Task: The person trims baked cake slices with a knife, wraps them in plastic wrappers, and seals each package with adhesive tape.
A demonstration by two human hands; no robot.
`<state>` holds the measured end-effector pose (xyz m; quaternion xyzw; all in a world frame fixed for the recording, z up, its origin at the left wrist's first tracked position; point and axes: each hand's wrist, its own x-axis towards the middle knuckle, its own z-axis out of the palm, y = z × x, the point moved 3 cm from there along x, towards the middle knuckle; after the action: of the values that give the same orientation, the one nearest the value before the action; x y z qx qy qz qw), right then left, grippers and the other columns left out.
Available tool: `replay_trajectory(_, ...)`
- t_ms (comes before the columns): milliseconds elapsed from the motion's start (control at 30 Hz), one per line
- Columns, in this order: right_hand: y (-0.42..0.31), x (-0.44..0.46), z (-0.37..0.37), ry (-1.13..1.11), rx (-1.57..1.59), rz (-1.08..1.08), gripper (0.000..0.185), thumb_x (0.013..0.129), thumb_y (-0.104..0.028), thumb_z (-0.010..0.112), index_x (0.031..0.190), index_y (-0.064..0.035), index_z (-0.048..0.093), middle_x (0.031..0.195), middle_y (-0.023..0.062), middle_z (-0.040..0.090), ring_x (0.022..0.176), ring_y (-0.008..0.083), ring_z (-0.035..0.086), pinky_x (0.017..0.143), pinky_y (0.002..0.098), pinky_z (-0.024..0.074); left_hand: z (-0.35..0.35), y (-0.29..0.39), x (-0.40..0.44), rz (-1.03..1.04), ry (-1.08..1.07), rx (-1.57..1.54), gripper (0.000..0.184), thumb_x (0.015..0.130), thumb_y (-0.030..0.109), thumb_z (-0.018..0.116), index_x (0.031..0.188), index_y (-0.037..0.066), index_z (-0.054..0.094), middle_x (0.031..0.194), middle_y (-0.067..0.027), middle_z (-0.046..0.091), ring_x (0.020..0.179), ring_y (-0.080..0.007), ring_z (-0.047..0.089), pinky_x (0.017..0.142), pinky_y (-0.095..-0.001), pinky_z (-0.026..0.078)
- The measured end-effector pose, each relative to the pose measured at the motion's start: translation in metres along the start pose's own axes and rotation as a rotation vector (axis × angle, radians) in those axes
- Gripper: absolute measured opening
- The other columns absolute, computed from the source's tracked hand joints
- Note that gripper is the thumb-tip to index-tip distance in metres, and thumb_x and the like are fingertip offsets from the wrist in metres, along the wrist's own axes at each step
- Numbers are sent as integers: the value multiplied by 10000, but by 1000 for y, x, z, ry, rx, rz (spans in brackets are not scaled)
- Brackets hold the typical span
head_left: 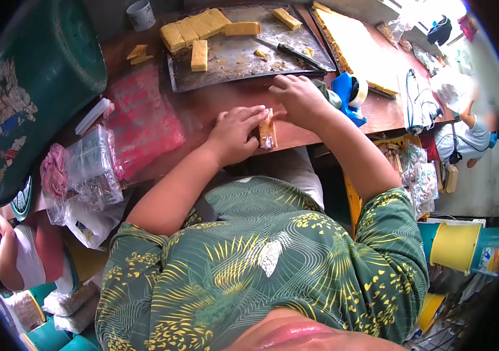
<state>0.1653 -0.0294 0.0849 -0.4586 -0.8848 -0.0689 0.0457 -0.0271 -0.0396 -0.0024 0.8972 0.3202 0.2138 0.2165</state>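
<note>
A piece of yellow cake in clear wrap [267, 130] lies at the table's front edge. My left hand [238, 132] rests against its left side, with the fingertips touching its upper end. Just up and to the right of the piece is my right hand [298, 98], its fingers apart over the table and holding nothing. Beyond my hands, a metal tray [226, 65] bears a row of cut cake pieces [194, 29], a few loose pieces and a knife [301, 57] with a black handle.
A blue tape dispenser [349, 98] stands right of my right hand, before a large uncut cake slab [354, 47]. Plastic bags [88, 161] and a red sheet [141, 114] lie left. A green tub [33, 88] is far left. Two other people are at the sides.
</note>
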Motion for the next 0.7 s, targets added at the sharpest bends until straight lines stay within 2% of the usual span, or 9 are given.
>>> replay_trajectory(67,5,-12,-1,101,51,81,386,743,-347,843,974,-103,653,1026,94,613,1033,315,629,865,453,508,2,1,-1,5,27,31,625,835,250,614,1449,135,571,1533,-40,510,1407,-260,441,1147,-485,323)
replay_trajectory(133,-8,-32,-2,149,251,171,361,760,-341,833,932,-95,632,995,114,609,992,339,626,838,461,507,3,1,-2,0,29,34,657,821,232,630,1470,157,552,1543,-46,501,1400,-287,447,1155,-487,326)
replay_trajectory(200,-33,-47,14,166,406,105,376,763,-350,835,879,-86,594,968,138,604,920,364,614,796,471,501,3,1,-2,5,38,43,675,812,219,643,1477,165,543,1545,-49,499,1396,-300,451,1158,-487,330)
replay_trajectory(267,-49,-64,40,71,476,231,385,767,-362,830,879,-85,588,975,137,609,945,363,609,817,467,497,3,2,-2,24,53,51,676,807,213,654,1472,161,546,1539,-49,504,1394,-300,453,1155,-487,335)
replay_trajectory(467,-54,-96,30,275,288,233,380,778,-371,835,904,-100,600,1089,93,682,1106,328,624,928,448,476,2,7,-4,26,98,146,641,819,267,690,1435,138,569,1516,-28,516,1391,-279,451,1142,-490,347)
replay_trajectory(533,-24,-108,3,459,400,255,346,787,-312,853,905,-93,612,1079,108,716,1032,321,671,912,445,494,3,7,-5,23,113,146,606,819,289,737,1385,150,572,1499,-28,523,1404,-290,439,1152,-496,335)
replay_trajectory(600,6,-137,-25,692,310,551,292,824,-208,835,937,-49,619,1013,155,702,944,361,674,840,449,525,2,8,-6,2,113,135,585,816,293,759,1354,159,572,1492,-30,525,1413,-292,430,1156,-498,330)
replay_trajectory(633,31,-155,-22,887,300,604,306,856,-238,817,955,-32,615,990,180,686,924,364,666,828,450,529,-1,12,-4,12,143,100,528,785,230,797,1260,154,579,1464,-59,547,1399,-316,455,1148,-490,348)
replay_trajectory(700,70,-189,-12,740,251,987,371,946,-349,741,1022,4,656,1000,201,680,924,341,665,840,437,528,1,6,3,40,133,-12,487,786,229,804,1212,150,583,1420,-68,579,1360,-322,496,1146,-493,348)
